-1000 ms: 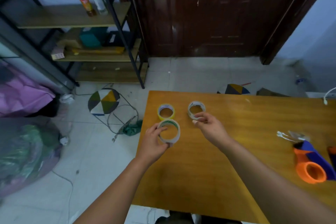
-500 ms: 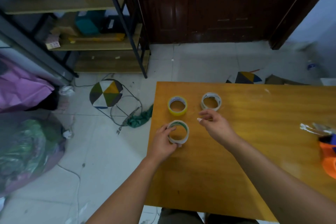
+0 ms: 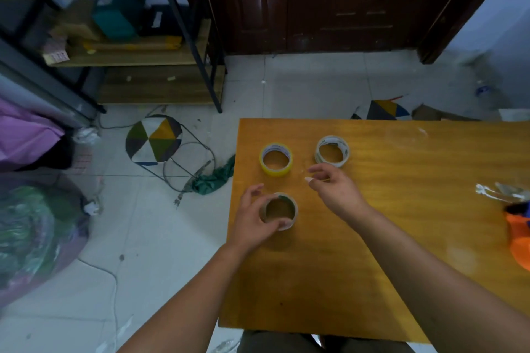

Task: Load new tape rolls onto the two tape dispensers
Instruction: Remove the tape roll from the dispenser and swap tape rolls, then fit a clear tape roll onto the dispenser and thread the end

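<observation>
Three tape rolls are near the left end of the orange-brown table (image 3: pixel 401 209). My left hand (image 3: pixel 249 223) grips the nearest one, a clear tape roll (image 3: pixel 292 209), with the thumb on its near rim. A yellow tape roll (image 3: pixel 276 172) and a whitish tape roll (image 3: pixel 346 152) lie flat farther back. My right hand (image 3: pixel 338 192) hovers just in front of the whitish roll with its fingers loosely apart and nothing in them. An orange and blue tape dispenser (image 3: pixel 519 241) is cut off by the right edge. No second dispenser shows.
Crumpled clear film (image 3: pixel 502 193) lies next to the dispenser. On the floor left of the table are a small round stool (image 3: pixel 155 137), a green cloth (image 3: pixel 213 179) and bagged bundles (image 3: pixel 37 232). A metal shelf rack (image 3: pixel 137 57) and a dark door (image 3: pixel 315 0) stand behind.
My right hand has drawn back from the whitish roll toward me. My left hand has kept hold of the clear roll. The view has tilted down and to the left.
</observation>
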Available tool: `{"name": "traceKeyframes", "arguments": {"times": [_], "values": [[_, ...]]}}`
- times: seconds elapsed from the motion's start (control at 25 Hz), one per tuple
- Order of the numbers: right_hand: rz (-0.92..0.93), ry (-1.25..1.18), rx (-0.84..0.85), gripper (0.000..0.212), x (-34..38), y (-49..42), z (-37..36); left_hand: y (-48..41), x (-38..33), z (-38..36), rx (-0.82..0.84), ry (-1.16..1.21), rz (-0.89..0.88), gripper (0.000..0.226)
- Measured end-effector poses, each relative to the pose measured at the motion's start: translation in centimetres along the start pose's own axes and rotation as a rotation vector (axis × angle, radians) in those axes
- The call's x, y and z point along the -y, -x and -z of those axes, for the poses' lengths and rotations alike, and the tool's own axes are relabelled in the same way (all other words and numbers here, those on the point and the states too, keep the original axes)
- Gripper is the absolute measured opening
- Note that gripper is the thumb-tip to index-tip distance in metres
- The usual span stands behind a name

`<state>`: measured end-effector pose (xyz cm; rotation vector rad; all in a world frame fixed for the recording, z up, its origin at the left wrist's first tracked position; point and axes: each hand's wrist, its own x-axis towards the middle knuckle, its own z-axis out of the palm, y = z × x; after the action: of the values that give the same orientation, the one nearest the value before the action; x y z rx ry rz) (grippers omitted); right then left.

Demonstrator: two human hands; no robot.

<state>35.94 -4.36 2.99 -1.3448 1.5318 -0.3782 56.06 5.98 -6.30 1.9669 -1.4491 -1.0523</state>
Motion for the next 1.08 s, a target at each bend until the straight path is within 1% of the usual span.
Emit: {"name": "traceKeyframes", "arguments": {"times": [0.08,0.2,0.24,0.32,0.4,0.48,0.56,0.64,0.72,0.8,0.84,0.88,0.96,1.0,1.08], "values": [[0.01,-0.008,0.009,0.025,0.3,-0.2,-0.3,-1.9,-0.7,1.1,-0.072,0.022,0.014,0.052],[0.012,-0.016,0.02,0.027,0.4,-0.8,-0.8,-5.4,-2.4,2.2,-0.159,0.023,0.123,0.033],[0.012,-0.017,0.024,0.027,0.4,-1.0,-1.0,-6.6,-3.0,2.4,-0.205,0.017,0.175,0.031],[0.016,-0.01,0.024,0.027,0.2,-1.4,-1.4,-8.9,-3.9,2.3,-0.277,-0.009,0.3,0.039],[0.016,-0.006,0.027,0.027,-0.1,-1.5,-1.6,-10.8,-4.4,2.0,-0.245,-0.047,0.417,0.048],[0.006,-0.016,0.035,0.026,-0.4,-1.7,-1.7,-12.2,-4.3,1.4,-0.181,-0.096,0.466,0.041],[0.002,-0.012,0.032,0.026,-0.8,-1.8,-1.5,-12.7,-4.2,1.2,-0.195,-0.049,0.506,0.028],[0.006,-0.004,0.028,0.024,-0.9,-1.8,-0.9,-12.4,-4.4,1.1,-0.273,0.13,0.558,0.021],[0.018,0.0,0.021,0.024,-0.5,-1.7,-0.2,-11.8,-5.1,1.2,-0.352,0.353,0.622,0.022],[0.041,0.013,0.007,0.024,0.3,-1.5,0.8,-10.9,-6.4,1.8,-0.396,0.555,0.642,0.017],[0.052,0.017,0.0,0.025,1.0,-1.3,1.3,-10.3,-7.3,2.3,-0.396,0.647,0.633,0.018],[0.066,0.019,-0.004,0.027,1.6,-1.0,1.8,-9.7,-8.4,2.9,-0.368,0.739,0.618,0.025],[0.103,0.027,-0.01,0.028,3.1,-0.4,2.9,-8.2,-10.8,4.4,-0.233,0.912,0.588,0.043],[0.117,0.026,-0.014,0.028,3.9,0.0,3.3,-7.3,-12.1,5.3,-0.166,0.99,0.569,0.044],[0.141,0.007,-0.021,0.028,5.5,1.0,4.2,-5.4,-14.4,6.7,-0.111,1.132,0.531,0.031]]}}
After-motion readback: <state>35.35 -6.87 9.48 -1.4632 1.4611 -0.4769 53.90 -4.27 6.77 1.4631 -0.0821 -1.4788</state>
